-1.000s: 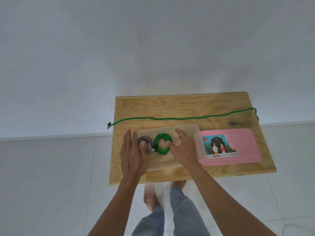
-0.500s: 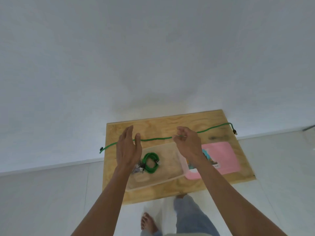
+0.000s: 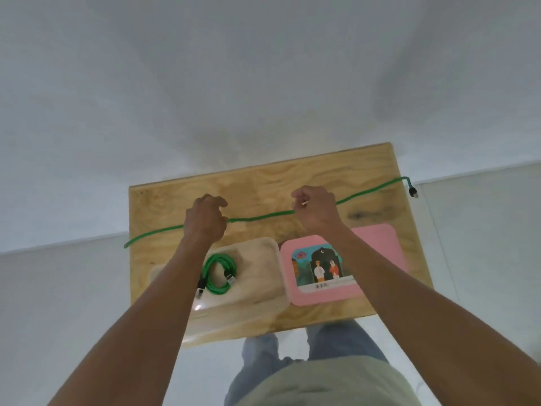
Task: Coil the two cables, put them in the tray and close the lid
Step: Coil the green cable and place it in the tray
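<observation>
Head view: left hand (image 3: pixel 206 219) and right hand (image 3: pixel 317 210) are both gripping the long green cable (image 3: pixel 260 216), which is stretching across the wooden table (image 3: pixel 292 183) mid-frame, its plug (image 3: pixel 413 192) hanging off the right edge. Coiled green cable (image 3: pixel 219 273) is lying inside the clear tray (image 3: pixel 263 276), lower left of the table. Pink lid (image 3: pixel 377 244) is lying flat just right of the tray, off it.

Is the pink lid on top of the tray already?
No, the pink lid lies flat on the wooden table beside the clear tray, which is open with a coiled green cable inside.
</observation>
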A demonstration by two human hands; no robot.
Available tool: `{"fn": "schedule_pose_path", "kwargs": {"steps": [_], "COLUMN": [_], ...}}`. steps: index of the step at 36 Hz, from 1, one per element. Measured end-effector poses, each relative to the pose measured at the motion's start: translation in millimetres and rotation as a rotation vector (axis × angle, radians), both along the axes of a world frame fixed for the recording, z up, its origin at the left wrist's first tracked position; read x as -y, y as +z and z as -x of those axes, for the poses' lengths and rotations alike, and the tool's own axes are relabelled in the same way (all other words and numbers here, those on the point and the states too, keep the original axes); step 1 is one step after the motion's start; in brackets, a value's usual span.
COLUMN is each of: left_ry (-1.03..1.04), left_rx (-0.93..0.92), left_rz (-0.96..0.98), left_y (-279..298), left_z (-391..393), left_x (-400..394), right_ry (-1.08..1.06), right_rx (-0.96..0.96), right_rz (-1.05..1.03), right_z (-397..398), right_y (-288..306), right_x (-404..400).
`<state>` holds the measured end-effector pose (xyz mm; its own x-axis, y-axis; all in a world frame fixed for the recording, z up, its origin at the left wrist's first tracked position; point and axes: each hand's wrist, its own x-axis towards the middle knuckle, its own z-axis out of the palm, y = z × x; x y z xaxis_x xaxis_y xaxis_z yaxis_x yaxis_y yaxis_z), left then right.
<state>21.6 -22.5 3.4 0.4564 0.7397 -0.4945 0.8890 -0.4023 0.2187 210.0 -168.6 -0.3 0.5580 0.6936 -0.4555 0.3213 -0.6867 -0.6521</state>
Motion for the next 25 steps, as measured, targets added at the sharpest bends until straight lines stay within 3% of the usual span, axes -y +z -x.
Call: {"fn": "schedule_pose_path", "kwargs": {"steps": [5, 10, 15, 21, 25], "left_ry": [-0.099, -0.08, 0.048, 0.061, 0.01], "left_rx": [-0.252, -0.275, -0.094, 0.222, 0.366], "left_rz": [0.031, 0.041, 0.144, 0.141, 0.091], "left_y": [-18, -23, -8, 42, 77], "left_z": [-11, -13, -9, -5, 10], "left_x": [-3, -5, -13, -19, -24], "right_ry": [0.131, 0.163, 0.266, 0.389, 0.3], "right_rx": [-0.055, -0.041, -0.032, 0.081, 0.189], "right_rz": [0.068, 0.074, 0.088, -0.069, -0.229], "right_z": [-5, 0, 7, 39, 57], "right_y": [-31, -43, -33, 9, 48], "right_x": [-8, -14, -23, -44, -54]}}
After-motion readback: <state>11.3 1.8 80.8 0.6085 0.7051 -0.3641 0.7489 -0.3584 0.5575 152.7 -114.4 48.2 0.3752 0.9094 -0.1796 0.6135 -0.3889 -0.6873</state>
